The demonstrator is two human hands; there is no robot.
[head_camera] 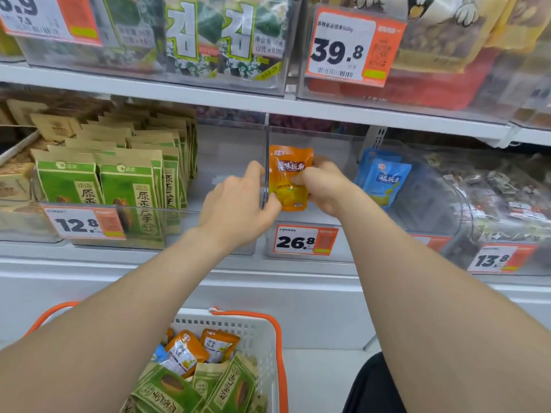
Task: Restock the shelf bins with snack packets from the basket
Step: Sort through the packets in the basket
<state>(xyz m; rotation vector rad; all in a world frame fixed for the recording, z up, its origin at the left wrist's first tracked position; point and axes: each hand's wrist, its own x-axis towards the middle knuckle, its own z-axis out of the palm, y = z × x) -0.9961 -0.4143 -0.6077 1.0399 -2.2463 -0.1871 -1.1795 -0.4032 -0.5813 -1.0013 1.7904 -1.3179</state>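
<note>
Both hands were raised to the middle shelf, holding one orange packet (290, 174) upright inside a clear plastic bin (301, 217). The packet was a small, glossy, flat pouch with rounded corners, a white label band and a yellow picture on its lower half. The right hand (325, 186) gripped its right side, fingers curled over the front of the pouch. The left hand (238, 201) pinched the left edge, with the thumb on the lower left corner, right beside the thin transparent divider (266, 150) that formed the bin's left wall. On the bin's front hung a white and orange price tag (304, 241) reading 26.8.

In the bin to the left stood a dense row of green packets (68, 180), matte paper-like bags with flat folded tops. In the bin to the right a shiny blue pouch (384, 180) of the same shape as the orange one leaned upright.

Below the arms sat the basket (262, 329), white plastic with a grid of small square holes in its wall and smooth orange handles (277, 338). It held more orange pouches (185, 350) lying tilted on top of several green paper bags (167, 391). The shelf edge (149, 93) above was smooth white metal, carrying clear bins of dark green seaweed packs (208, 40).
</note>
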